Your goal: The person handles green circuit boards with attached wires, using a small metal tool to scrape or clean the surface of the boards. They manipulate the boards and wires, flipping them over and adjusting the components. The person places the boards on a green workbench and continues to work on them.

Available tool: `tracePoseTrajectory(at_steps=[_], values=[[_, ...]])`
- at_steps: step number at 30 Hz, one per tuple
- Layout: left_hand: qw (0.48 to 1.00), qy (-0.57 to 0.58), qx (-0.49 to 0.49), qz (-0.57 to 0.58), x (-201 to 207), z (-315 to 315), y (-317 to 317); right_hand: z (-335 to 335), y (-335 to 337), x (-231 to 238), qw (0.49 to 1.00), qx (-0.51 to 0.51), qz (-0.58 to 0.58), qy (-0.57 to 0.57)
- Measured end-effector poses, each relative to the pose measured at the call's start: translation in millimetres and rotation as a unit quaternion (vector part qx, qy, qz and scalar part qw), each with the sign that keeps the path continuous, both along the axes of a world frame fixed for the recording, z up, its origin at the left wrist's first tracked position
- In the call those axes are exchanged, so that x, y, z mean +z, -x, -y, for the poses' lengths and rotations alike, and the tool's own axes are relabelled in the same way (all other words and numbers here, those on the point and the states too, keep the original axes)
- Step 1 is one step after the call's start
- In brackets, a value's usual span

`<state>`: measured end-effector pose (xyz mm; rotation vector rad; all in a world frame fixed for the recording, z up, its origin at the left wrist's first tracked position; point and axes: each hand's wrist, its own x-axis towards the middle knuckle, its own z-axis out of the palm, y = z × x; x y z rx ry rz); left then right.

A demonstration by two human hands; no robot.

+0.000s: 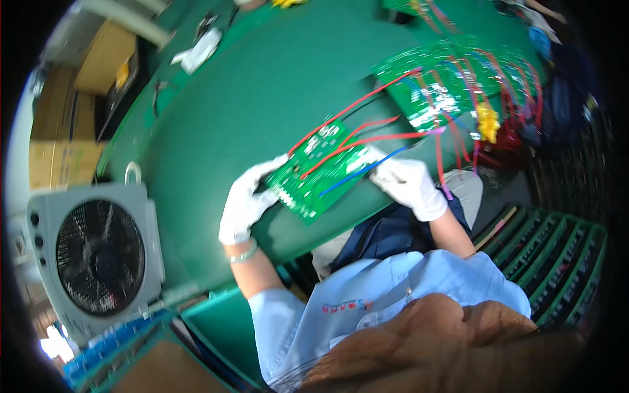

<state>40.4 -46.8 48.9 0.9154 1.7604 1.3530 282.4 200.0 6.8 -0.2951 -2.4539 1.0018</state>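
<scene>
A green circuit board (pixel 303 201) is held level above the green table, with red wires (pixel 362 140) and a blue wire (pixel 362 173) running off its upper side. My left hand (pixel 247 202), in a white glove, grips the board's left edge between thumb and fingers. On the opposite side, my right hand (pixel 411 185), also gloved in white, is closed on the board's right edge; its fingertips are partly blurred. Some of the wires reach toward a group of similar green boards (pixel 409 95) at the right of the table, which carry many red wires.
A grey box fan (pixel 99 255) stands at the left. Yellow parts (pixel 487 122) lie by the grouped boards. A white cloth or paper (pixel 200 51) rests at the far left of the table (pixel 216 118). Slotted green racks (pixel 550 262) stand at the right, cardboard boxes (pixel 62 160) beyond the table.
</scene>
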Motion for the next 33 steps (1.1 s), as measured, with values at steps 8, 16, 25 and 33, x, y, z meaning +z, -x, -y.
tracePoseTrajectory(at_steps=[8, 16, 25, 33], values=[[0.845, -0.039, 0.066, -0.529, 0.3, -24.6, -10.5, -0.3, -5.0, 16.1, 0.999, -0.003, -0.015, -0.034], [0.812, -0.114, 0.011, -0.572, 5.0, -41.7, -23.7, 2.4, -5.8, 19.6, 0.999, -0.008, -0.014, 0.035], [0.902, -0.123, 0.067, -0.407, -6.1, -35.6, -21.3, 2.1, -6.5, 11.3, 0.999, -0.010, -0.037, 0.010], [0.931, -0.114, 0.077, -0.339, -12.1, -30.3, -18.9, 1.7, -5.8, 21.8, 0.998, -0.021, -0.053, -0.001]])
